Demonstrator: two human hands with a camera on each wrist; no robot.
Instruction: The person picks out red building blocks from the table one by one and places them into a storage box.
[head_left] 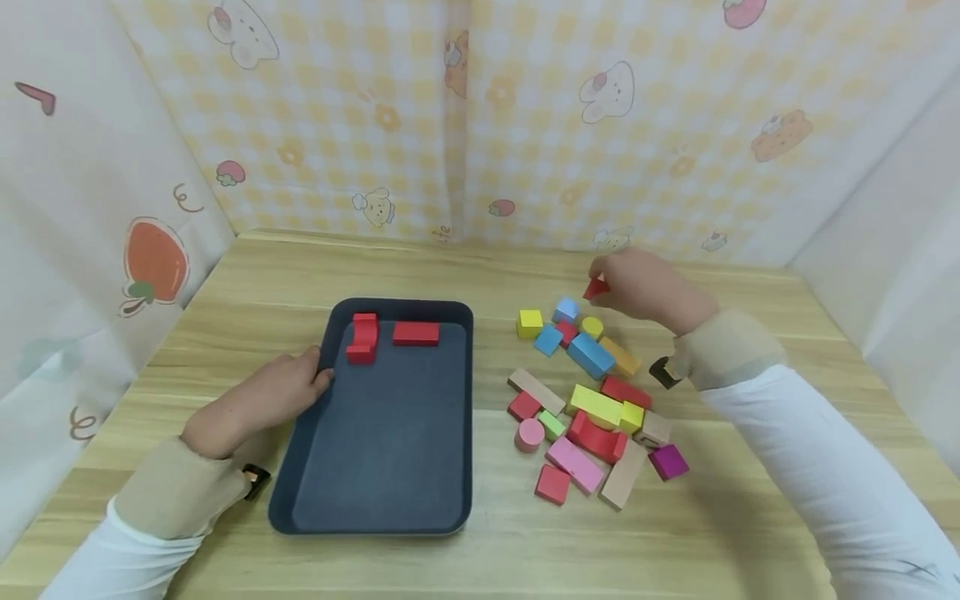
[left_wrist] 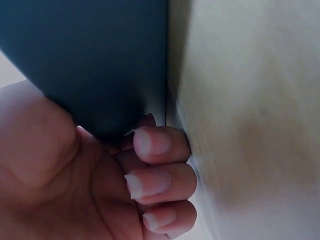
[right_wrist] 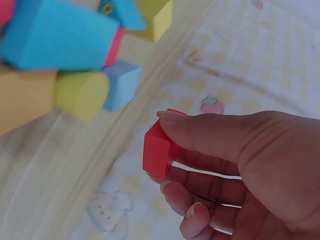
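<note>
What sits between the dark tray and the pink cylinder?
Only bare wooden tabletop: the head view shows no block between the dark rectangular tray and the pink cylinder.

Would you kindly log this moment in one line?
right hand: pinches red block; left hand: grips tray; in tray: two red blocks; table: assorted blocks

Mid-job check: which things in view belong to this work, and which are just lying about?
Likely in use:
red block pinched by the right hand
tray gripped by the left hand
red blocks inside it
perhaps loose red blocks

Seemingly just lying about:
loose non-red blocks
</note>
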